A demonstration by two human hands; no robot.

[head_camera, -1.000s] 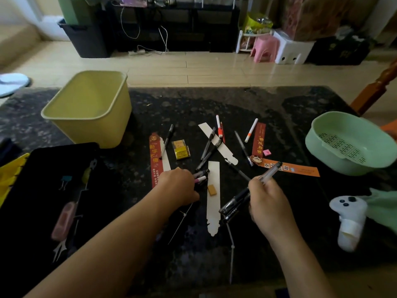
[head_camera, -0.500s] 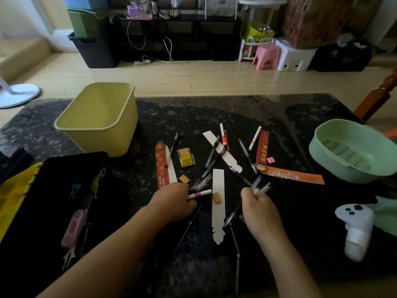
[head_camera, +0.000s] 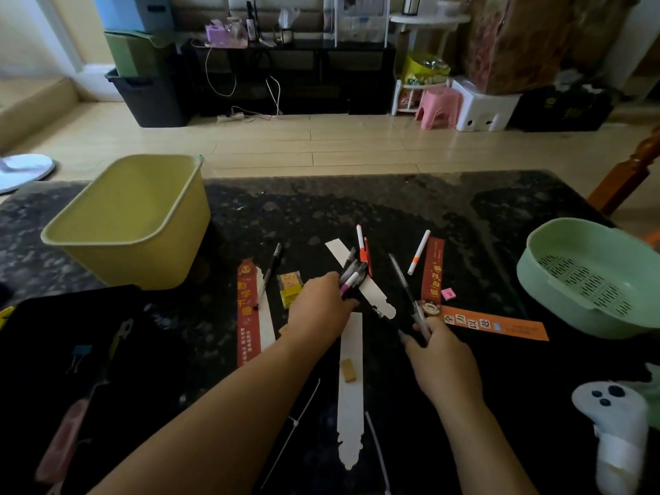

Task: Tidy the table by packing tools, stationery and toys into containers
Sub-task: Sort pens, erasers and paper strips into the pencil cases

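Note:
Pens, paper bookmarks and erasers lie scattered on the dark stone table (head_camera: 393, 205). My left hand (head_camera: 319, 307) is shut on a bundle of pens (head_camera: 351, 275), one with a pink band, their tips pointing away over a white bookmark (head_camera: 371, 291). My right hand (head_camera: 439, 355) grips several dark pens (head_camera: 416, 312) that point up and left. Loose on the table are a black pen (head_camera: 271, 266), a white pen with a red band (head_camera: 361, 242) and a white pen with an orange band (head_camera: 418, 251).
A yellow bin (head_camera: 132, 219) stands at the back left, a green strainer basket (head_camera: 593, 276) at the right. A black case (head_camera: 71, 369) holds clips and tools at the left. A white controller (head_camera: 614, 423) lies at the near right. Red bookmarks (head_camera: 246, 312), an orange one (head_camera: 496, 325) and erasers lie around.
My left hand moved forward and right and gathered more pens into its grip. My right hand slid forward with its pens. The camera tilted up.

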